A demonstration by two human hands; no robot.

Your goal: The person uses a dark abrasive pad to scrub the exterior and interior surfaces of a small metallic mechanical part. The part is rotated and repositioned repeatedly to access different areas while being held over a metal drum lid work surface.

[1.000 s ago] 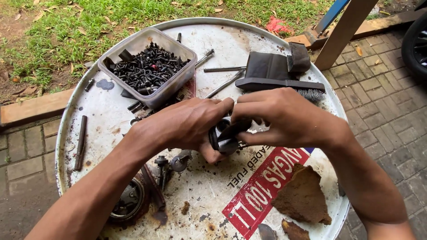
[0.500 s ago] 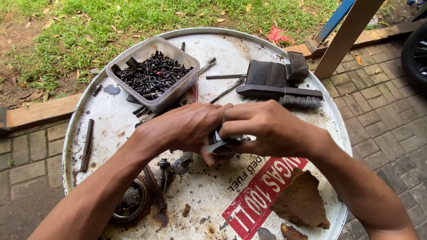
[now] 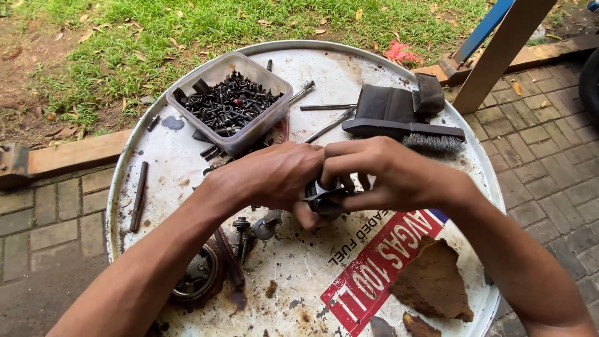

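Both hands meet over the middle of a white round drum top [image 3: 175,175]. My left hand [image 3: 274,178] and my right hand [image 3: 387,175] together grip a small dark metal part [image 3: 326,198], mostly hidden by the fingers. Just beyond the hands stands a clear plastic tub [image 3: 265,128] filled with several black bolts [image 3: 228,103]. A black wire brush [image 3: 405,131] lies behind my right hand.
Loose bolts and rods lie around the tub, and one rod [image 3: 138,196] rests near the left rim. A round bearing-like part [image 3: 196,281] sits at the front left. Brown broken pieces [image 3: 433,281] lie at the front right. Grass, brick paving and a slanted post [image 3: 499,56] surround the drum.
The hands stay clasped on the small part and shift slightly, the fingers working around it. The view has tilted down a little.
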